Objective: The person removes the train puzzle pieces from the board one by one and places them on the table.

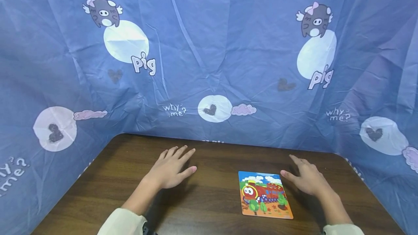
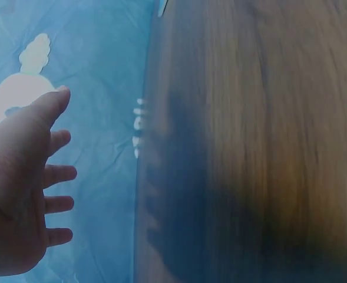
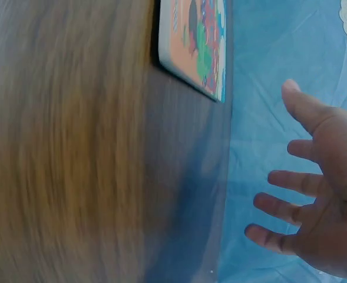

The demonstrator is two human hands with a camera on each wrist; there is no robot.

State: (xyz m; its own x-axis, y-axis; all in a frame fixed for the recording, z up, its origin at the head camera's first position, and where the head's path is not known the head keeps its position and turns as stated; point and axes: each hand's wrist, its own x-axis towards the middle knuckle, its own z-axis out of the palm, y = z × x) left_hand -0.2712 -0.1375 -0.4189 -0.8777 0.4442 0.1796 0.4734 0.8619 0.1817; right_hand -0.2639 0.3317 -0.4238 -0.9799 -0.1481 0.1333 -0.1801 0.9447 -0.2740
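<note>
Left hand (image 1: 171,169): fingers straight and spread, thumb held out to the side; nothing in its hold. It hovers palm down above the dark brown wood-grain tabletop (image 1: 212,177), its shadow falling on the surface beneath.

Right hand (image 1: 307,177): fingers extended, thumb well apart from them; grip empty. Also raised over the tabletop.

Thin square board with rounded corners, printed with a red cartoon train, green trees, orange ground and blue sky (image 1: 264,195): lies flat on the tabletop, picture up, just left of the right hand and well to the right of the left hand. Its far right corner is nearest the right thumb; the right wrist view shows a gap between them.

Pale long sleeves (image 1: 124,222) end behind both wrists. Beyond the fingertips hangs a creased blue cloth with pig, heart and cloud prints (image 1: 196,64).
</note>
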